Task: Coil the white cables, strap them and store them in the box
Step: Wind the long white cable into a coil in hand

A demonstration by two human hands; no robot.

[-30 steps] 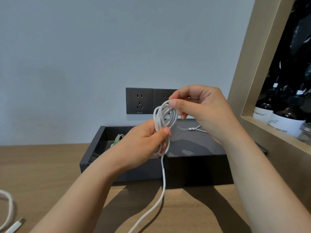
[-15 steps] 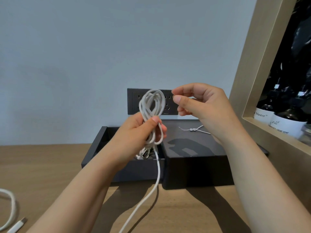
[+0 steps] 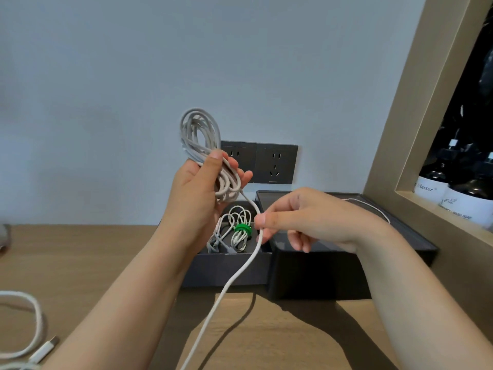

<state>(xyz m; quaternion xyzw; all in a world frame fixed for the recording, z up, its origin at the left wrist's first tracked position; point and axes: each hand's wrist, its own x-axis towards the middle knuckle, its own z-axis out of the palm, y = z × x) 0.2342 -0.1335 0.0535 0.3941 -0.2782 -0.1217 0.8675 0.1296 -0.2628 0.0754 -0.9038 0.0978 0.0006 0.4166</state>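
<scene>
A white cable (image 3: 200,141) was half coiled in my left hand (image 3: 196,190), tail pinched in my right hand (image 3: 301,218), strapped cable (image 3: 238,239) lay in dark box (image 3: 226,271).

Bottle label (image 3: 429,188): "Master". Next bottle (image 3: 465,206): "LIQUID SOAP".

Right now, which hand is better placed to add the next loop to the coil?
The right hand: its fingers pinch the loose cable just below the coil. The left hand is occupied, gripping the coil.

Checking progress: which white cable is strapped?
The small coil in the box, bound by a green strap; the big coil in the left hand and the table cable have none.
</scene>
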